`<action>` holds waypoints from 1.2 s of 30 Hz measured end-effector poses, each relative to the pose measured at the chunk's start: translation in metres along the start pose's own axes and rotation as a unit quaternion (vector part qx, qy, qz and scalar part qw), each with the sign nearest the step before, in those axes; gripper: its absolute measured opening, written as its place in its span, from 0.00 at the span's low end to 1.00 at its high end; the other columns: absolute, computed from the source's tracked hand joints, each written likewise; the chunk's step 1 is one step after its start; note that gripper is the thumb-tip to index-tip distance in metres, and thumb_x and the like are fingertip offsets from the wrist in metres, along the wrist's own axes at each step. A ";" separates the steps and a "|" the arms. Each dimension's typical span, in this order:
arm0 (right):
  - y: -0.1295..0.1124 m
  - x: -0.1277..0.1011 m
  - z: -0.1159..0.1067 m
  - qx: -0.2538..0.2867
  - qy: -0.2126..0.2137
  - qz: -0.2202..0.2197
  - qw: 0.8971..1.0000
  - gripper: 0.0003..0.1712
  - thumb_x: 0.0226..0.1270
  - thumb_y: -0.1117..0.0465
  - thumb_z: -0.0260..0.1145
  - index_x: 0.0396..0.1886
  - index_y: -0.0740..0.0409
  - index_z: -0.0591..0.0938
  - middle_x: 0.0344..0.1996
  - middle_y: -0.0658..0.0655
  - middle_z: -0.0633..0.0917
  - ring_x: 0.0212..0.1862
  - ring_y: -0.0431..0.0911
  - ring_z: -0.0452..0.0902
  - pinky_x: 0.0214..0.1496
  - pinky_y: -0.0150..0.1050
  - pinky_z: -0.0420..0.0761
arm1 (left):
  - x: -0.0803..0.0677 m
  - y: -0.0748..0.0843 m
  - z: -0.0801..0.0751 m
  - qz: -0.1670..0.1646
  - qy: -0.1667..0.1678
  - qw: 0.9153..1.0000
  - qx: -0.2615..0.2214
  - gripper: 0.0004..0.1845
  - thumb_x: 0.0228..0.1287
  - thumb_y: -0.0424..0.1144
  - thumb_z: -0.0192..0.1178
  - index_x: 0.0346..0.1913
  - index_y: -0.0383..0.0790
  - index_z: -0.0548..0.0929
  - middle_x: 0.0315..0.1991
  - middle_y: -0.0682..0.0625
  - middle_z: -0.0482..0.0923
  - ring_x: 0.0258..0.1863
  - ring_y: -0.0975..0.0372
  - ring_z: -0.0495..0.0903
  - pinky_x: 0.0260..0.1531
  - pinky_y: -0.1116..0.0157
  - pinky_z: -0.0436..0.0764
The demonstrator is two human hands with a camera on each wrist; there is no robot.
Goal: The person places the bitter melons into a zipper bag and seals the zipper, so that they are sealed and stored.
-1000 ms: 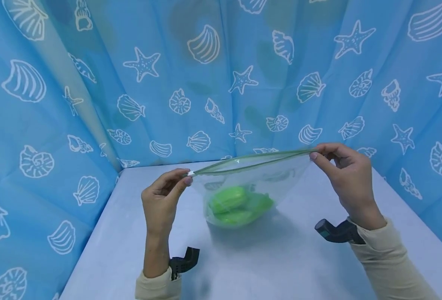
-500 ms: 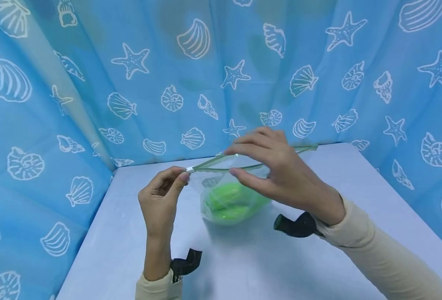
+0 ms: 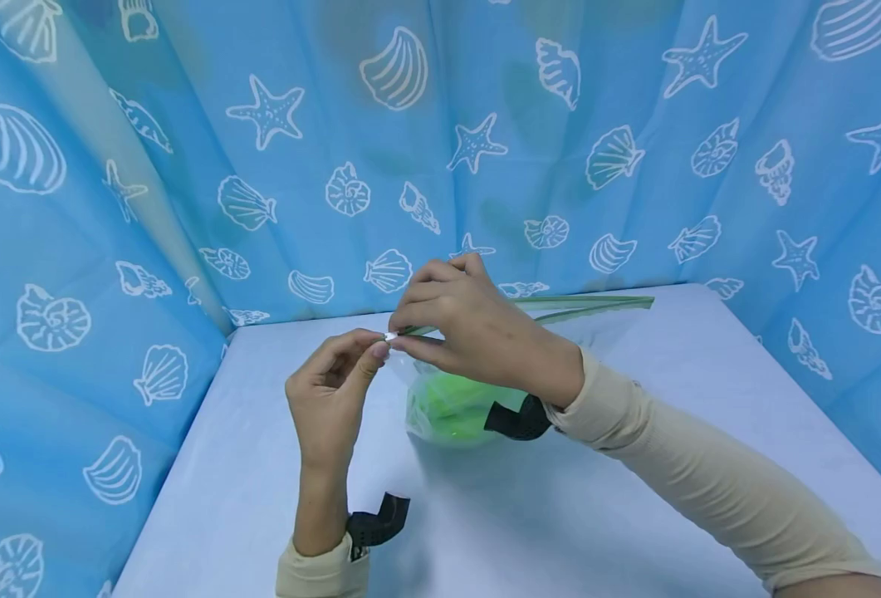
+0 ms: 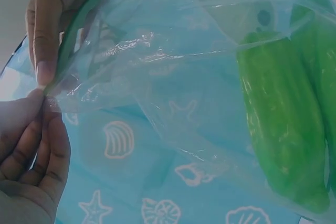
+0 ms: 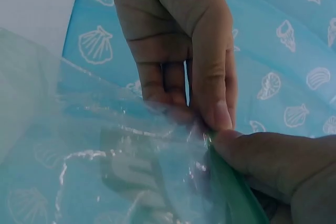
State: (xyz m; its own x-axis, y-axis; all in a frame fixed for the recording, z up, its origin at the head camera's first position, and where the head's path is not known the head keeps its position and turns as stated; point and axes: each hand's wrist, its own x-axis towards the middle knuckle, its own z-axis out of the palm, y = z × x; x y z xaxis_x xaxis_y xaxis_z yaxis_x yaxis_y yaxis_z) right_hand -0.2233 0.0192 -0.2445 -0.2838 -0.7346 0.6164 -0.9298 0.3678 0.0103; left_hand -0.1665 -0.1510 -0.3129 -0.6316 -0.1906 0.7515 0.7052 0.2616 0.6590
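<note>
A clear zip bag (image 3: 421, 428) with a green zip strip (image 3: 597, 305) hangs over the table from my two hands. Plump, long green vegetables (image 4: 283, 124) lie inside it; their exact kind is unclear through the film. My left hand (image 3: 335, 382) pinches the bag's left top corner between thumb and index finger. Right beside it, my right hand (image 3: 477, 324) pinches the strip at the small white slider (image 3: 390, 336). In the right wrist view the two thumbs nearly meet at the green edge. The right end of the strip stretches free, its two sides slightly apart.
A white-covered table (image 3: 261, 473) lies under the hands. Blue curtain (image 3: 305, 224) with white shell and starfish prints surrounds its back and sides. Black wrist cameras (image 3: 379, 522) sit on both wrists, the right one close in front of the bag.
My right hand has let go of the bag's right end and moved left across to the slider, where it now pinches. My left hand has kept its hold on the corner.
</note>
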 end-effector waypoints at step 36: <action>0.040 -0.058 -0.039 0.012 0.032 0.035 0.999 0.04 0.55 0.56 0.69 0.31 0.43 0.86 0.31 0.39 0.82 0.44 0.38 0.69 0.48 0.54 0.55 | -0.002 -0.002 -0.002 0.009 0.015 1.000 -0.001 0.07 0.53 0.23 0.62 0.37 0.26 0.82 0.30 0.42 0.79 0.29 0.57 0.78 0.37 0.66 0.81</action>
State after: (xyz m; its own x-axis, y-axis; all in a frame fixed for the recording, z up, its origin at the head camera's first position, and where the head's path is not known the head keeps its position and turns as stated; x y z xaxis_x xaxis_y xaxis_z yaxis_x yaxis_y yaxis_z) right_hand -0.2346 0.0986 -0.2488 -0.3343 -0.6693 0.6635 -0.9137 0.4027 -0.0541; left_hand -0.1662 -0.1530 -0.3160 -0.6096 -0.2135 0.7635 0.7167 0.2632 0.6458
